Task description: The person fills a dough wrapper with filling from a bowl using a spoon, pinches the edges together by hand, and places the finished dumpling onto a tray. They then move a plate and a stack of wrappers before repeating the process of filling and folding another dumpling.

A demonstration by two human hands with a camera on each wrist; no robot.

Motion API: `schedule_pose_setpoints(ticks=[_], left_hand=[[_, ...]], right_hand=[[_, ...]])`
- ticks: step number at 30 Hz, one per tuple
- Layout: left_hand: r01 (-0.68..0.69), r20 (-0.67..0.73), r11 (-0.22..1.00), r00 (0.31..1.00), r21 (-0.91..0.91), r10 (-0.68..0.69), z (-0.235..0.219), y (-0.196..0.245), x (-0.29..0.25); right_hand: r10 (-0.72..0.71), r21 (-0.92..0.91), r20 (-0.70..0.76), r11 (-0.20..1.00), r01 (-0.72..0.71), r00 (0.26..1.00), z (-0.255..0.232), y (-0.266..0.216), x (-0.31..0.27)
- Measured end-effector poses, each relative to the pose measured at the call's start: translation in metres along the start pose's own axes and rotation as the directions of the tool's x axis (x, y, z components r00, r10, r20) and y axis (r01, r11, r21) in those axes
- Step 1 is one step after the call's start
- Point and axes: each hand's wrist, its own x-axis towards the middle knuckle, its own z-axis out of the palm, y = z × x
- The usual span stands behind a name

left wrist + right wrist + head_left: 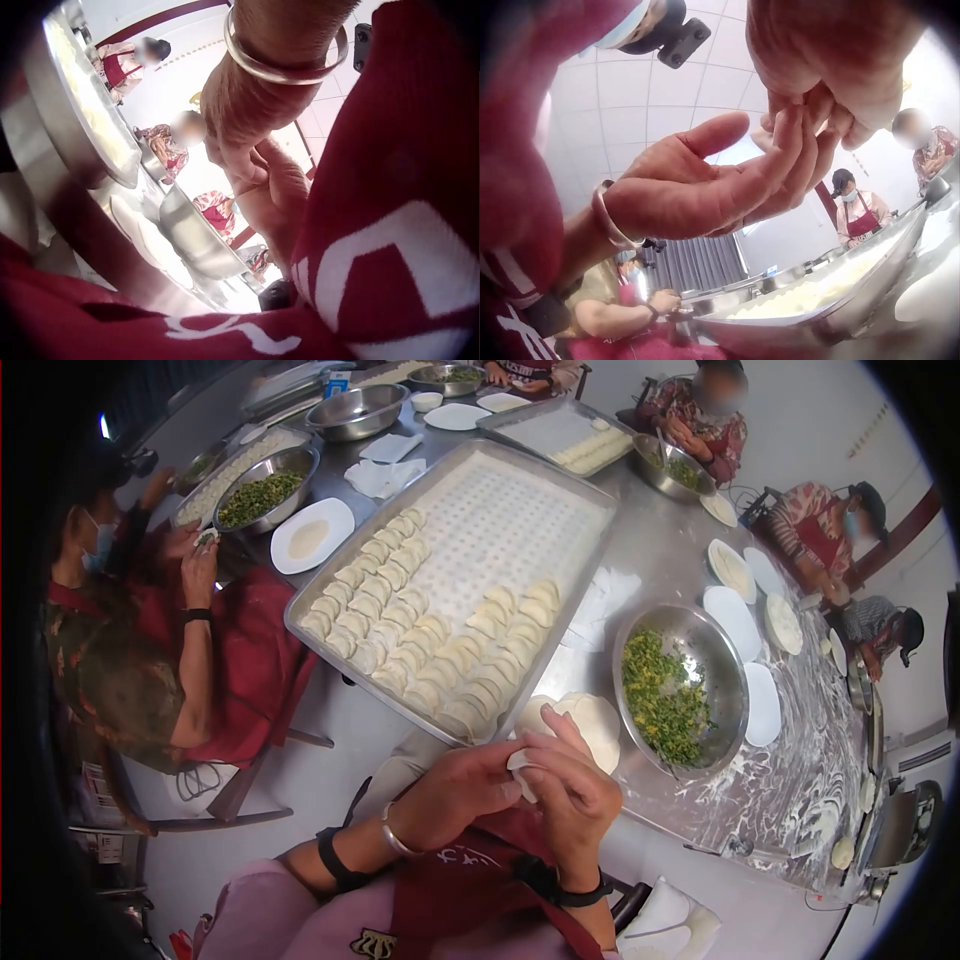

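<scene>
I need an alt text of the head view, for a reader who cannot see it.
A person's left hand and right hand hold a small piece of dough between them, near a tray of dumplings in rows and a metal bowl of chopped greens.

From my distant seat I see a piece of dough (521, 774) with a soft, matt face between the fingers (562, 760). Just beyond them, the dumplings (420, 650) look matt and floury on a metal tray (500, 500) with a dull, pale-coated floor and a smoother grey rim. To the right of the fingers, I see a bowl (712, 650) of smooth, glossy metal. Farther right, the plates (763, 705) are smooth, white and slightly shiny; the metal table (790, 800) beneath shines dully through rough powder smears. Behind the fingers, a bracelet (289, 73) is polished, silvery metal, and the apron (430, 900) is matt red cloth. I can't tell whether the crumpled white sheets (600, 600) beyond the fingers are paper or cloth.
</scene>
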Motion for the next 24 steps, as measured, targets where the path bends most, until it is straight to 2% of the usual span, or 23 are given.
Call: schedule_pose_setpoints(ticks=[1,4,10,13,19,22,24], left_hand=[[0.005,-0.019,0.997,1.000,0.079,-0.003,-0.001,0.000,0.000],[0.017,-0.072,0.993,0.997,0.117,-0.009,-0.003,-0.005,-0.001],[0.007,-0.053,0.995,0.999,0.103,-0.001,-0.005,-0.007,-0.001],[0.002,-0.065,0.985,0.998,0.172,0.009,-0.008,-0.006,0.000],[0.045,-0.066,0.994,0.997,0.097,-0.038,-0.008,-0.006,0.002],[0.053,-0.060,0.992,0.997,0.115,-0.046,-0.010,-0.007,0.002],[-0.034,-0.026,0.971,0.999,0.238,0.041,-0.016,-0.015,0.004]], right_hand=[[0.018,-0.003,-0.007,1.000,-0.018,1.000,0.001,-0.001,0.000],[-0.006,0.025,0.011,1.000,0.006,1.000,0.001,-0.003,0.000],[-0.079,-0.028,0.062,0.996,0.081,0.995,0.001,0.003,-0.001],[-0.080,-0.013,0.058,0.997,0.081,0.995,0.005,0.005,0.000],[-0.074,0.003,0.087,0.997,0.074,0.993,0.006,0.001,0.003],[-0.093,-0.007,0.091,0.996,0.094,0.991,0.006,0.002,0.003],[-0.082,-0.010,0.114,0.996,0.083,0.990,0.004,0.005,0.001]])
